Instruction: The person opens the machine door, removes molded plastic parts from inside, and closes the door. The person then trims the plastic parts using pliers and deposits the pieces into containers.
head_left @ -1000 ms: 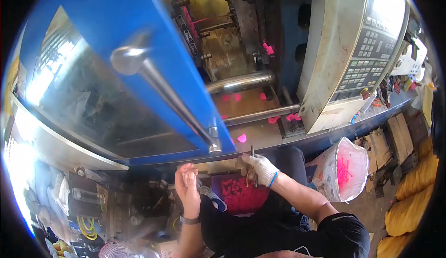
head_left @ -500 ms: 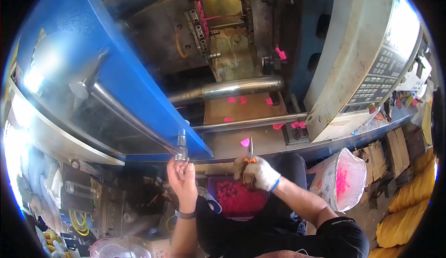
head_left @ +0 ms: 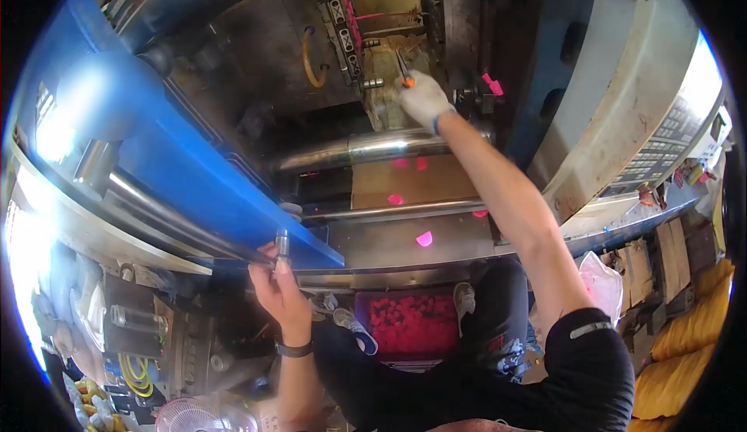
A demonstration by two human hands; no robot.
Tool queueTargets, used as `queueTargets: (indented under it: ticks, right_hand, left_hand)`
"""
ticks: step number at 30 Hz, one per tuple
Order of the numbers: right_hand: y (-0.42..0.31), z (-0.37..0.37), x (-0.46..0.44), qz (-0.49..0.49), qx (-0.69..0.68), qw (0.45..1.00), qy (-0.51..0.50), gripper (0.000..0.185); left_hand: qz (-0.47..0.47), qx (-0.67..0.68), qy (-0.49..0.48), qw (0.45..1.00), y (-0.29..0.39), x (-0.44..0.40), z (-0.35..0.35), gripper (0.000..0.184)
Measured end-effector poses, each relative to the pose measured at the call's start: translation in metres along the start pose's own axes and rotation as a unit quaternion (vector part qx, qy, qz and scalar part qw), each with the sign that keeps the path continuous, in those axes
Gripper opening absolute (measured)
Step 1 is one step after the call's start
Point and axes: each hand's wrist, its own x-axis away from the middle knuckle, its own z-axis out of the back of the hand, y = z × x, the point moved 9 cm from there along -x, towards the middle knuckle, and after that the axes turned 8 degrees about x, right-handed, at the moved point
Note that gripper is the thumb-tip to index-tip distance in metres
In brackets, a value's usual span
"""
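Note:
My left hand, bare, has its fingers closed around the end of the metal handle bar on the blue machine door. My right hand wears a whitish glove and reaches deep between the two mould halves. It grips orange-handled pliers, their jaws pointing up towards the mould. On the left mould half, a pink moulded strip hangs along the row of cavities. A thin pink sprue sticks out from it, beyond the pliers' tips.
Polished tie bars cross below my right forearm. Pink pieces lie on the machine ledge. Beneath, a bin holds many pink parts between my feet. A white sack and a control panel stand on the right.
My right hand has moved up and forward, carrying the pliers from above the bin into the mould opening. The door and my left hand on its handle have shifted slightly left.

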Motion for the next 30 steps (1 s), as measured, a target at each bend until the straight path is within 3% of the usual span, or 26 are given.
queueTargets:
  ticks: [3, 9, 10, 13, 14, 17, 19, 21, 22, 26, 29, 30]
  right_hand:
    - [0.026, -0.013, -0.076, 0.012, 0.094, 0.994, 0.044, 0.03]
    - [0.027, -0.048, -0.162, 0.001, 0.146, 0.989, 0.015, 0.035]
    - [0.01, -0.052, -0.167, 0.076, 0.215, 0.973, 0.023, 0.032]
    - [0.015, -0.068, -0.196, 0.054, 0.152, 0.986, 0.045, 0.029]
    - [0.005, -0.075, -0.203, 0.098, 0.241, 0.965, 0.039, 0.028]
    - [0.02, -0.093, -0.238, 0.021, 0.185, 0.983, -0.002, 0.033]
    - [0.004, -0.116, -0.249, 0.166, 0.451, 0.877, -0.007, 0.024]
    - [0.009, -0.151, -0.26, 0.293, 0.671, 0.681, -0.01, 0.017]
    - [0.012, -0.133, -0.27, 0.256, 0.522, 0.809, 0.087, 0.018]
    - [0.002, -0.092, -0.235, 0.156, 0.41, 0.896, 0.077, 0.028]
    - [0.012, -0.103, -0.236, 0.161, 0.456, 0.875, -0.001, 0.034]
    - [0.001, -0.086, -0.223, 0.135, 0.388, 0.911, 0.021, 0.034]
  left_hand:
    - [-0.027, 0.038, 0.052, 0.998, -0.025, 0.003, 0.003, 0.032]
    - [-0.059, 0.069, 0.133, 0.987, -0.038, 0.002, 0.006, 0.05]
    - [-0.061, 0.073, 0.143, 0.985, -0.041, 0.003, 0.007, 0.049]
    - [-0.063, 0.039, 0.164, 0.984, -0.044, 0.0, 0.012, 0.047]
    - [-0.073, 0.03, 0.169, 0.982, -0.046, -0.001, 0.016, 0.047]
    - [-0.075, 0.002, 0.179, 0.981, -0.047, -0.002, 0.019, 0.05]
    - [-0.065, 0.016, 0.189, 0.98, -0.053, -0.002, 0.024, 0.051]
    - [-0.069, 0.028, 0.193, 0.978, -0.057, -0.004, 0.026, 0.052]
    - [-0.078, 0.029, 0.193, 0.978, -0.056, -0.005, 0.026, 0.052]
    - [-0.077, 0.023, 0.194, 0.978, -0.056, -0.005, 0.03, 0.053]
    - [-0.079, 0.02, 0.193, 0.978, -0.053, -0.006, 0.028, 0.054]
    - [-0.081, 0.019, 0.193, 0.978, -0.053, -0.007, 0.028, 0.055]
